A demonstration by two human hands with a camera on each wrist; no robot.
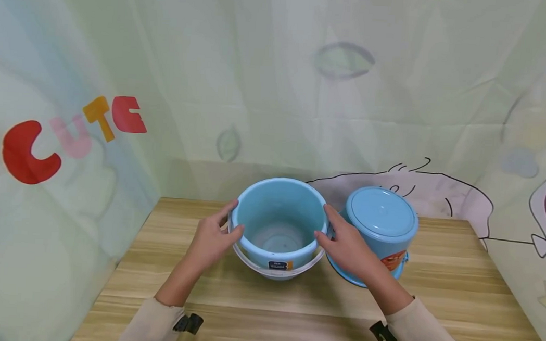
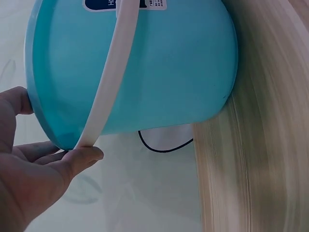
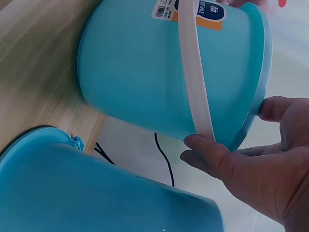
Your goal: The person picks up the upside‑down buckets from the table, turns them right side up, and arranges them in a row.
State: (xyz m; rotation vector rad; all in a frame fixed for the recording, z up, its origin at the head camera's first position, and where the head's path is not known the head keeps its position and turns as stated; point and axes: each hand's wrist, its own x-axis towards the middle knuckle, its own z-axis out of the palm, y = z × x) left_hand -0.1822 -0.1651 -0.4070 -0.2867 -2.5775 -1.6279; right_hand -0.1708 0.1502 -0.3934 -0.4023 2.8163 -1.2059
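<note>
Head view: I see the blue bucket point(image 1: 281, 228) mouth up on the table point(image 1: 155, 257), its long axis roughly vertical. The left hand point(image 1: 212, 240) and right hand point(image 1: 346, 243) hold opposite sides of its rim. Its pale handle point(image 1: 248, 263) hangs along the near side. An upturned bucket point(image 1: 383, 214) stands close by, partly behind the right forearm point(image 1: 383, 284). Printed cloth point(image 1: 268, 87) forms the walls.

Left wrist view: the mouth faces frame left, and my left grip pinches the rim.

Right wrist view: the mouth faces frame right, my right grip likewise on the rim.
</note>
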